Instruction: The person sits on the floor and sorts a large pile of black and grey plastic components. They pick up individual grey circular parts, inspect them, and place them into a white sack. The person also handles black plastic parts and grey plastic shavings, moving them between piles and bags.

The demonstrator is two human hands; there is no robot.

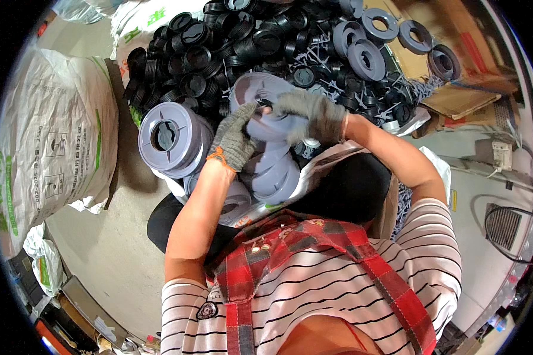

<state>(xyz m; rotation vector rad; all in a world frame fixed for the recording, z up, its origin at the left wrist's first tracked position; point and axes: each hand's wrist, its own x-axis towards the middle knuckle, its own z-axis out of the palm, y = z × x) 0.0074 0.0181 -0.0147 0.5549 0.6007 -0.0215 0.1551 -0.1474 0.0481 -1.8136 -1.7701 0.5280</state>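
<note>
Pile of black caps (266, 42) as landmark. Person seated at its near side, both hands gloved in grey. Grey ring (276, 129) held just in front of the pile: left hand (234, 136) closed on its left side, right hand (311, 115) curled over its right. Fingertips overlap; a small dark piece seems to sit between them, hard to tell. Ring stack (186, 133) at the pile's near-left edge; loose rings (361, 70) at its right; white sack (56, 124) apart, left of it.
</note>
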